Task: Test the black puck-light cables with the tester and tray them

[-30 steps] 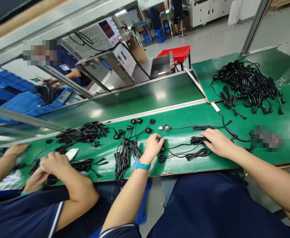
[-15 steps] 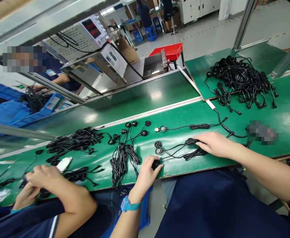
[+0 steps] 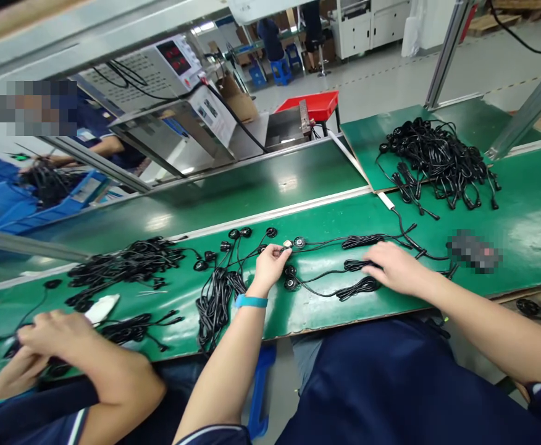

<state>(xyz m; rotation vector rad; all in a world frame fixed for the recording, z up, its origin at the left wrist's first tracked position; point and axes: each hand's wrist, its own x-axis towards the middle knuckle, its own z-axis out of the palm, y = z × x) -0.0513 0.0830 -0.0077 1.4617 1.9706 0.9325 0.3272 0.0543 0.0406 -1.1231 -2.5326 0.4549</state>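
Observation:
My left hand [image 3: 270,264], with a blue wristband, is pinched shut on a small round black puck [image 3: 278,250] on a cable, just below a row of similar pucks [image 3: 246,232] on the green belt [image 3: 326,309]. Two more pucks [image 3: 291,283] lie right of that hand. My right hand [image 3: 391,269] rests flat, fingers stretched, on a coiled black cable [image 3: 363,287]. A bundle of black cables [image 3: 215,296] lies left of my left wrist.
A big heap of black cables [image 3: 437,157] sits on a raised green board at the far right. Another heap [image 3: 122,266] lies to the left, near a co-worker's hands [image 3: 57,340]. Behind the belt stand a power supply [image 3: 159,65] and a red tray [image 3: 312,104].
My left hand took a puck at the belt's near edge and carried it up to the row of pucks. My right hand stayed on the coiled cable.

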